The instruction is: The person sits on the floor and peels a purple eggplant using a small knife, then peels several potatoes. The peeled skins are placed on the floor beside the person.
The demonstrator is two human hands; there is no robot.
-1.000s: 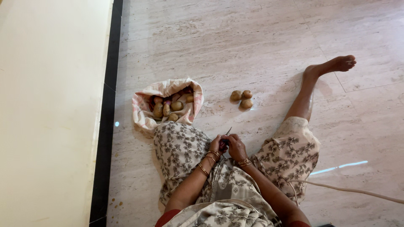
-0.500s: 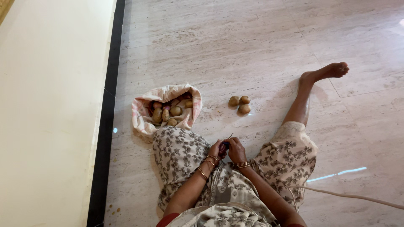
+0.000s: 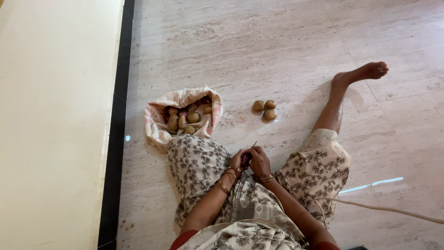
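Head view: pink cloth bag [image 3: 159,127] of potatoes [image 3: 194,117] sits by my knee; my left hand [image 3: 237,160] and right hand [image 3: 260,161] are curled round something small and purplish [image 3: 246,158], can't make it out.

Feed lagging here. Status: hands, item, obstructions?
Left hand and right hand closed together on a small dark item, kind unclear. Thin blade tip above. Nothing blocking.

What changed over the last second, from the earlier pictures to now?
Hardly anything. The left hand and right hand stay together over the lap, closed on a small dark purplish item and a thin blade; neither grip was let go. The bag of potatoes and the three loose potatoes lie where they were. Only the camera view shifted slightly.
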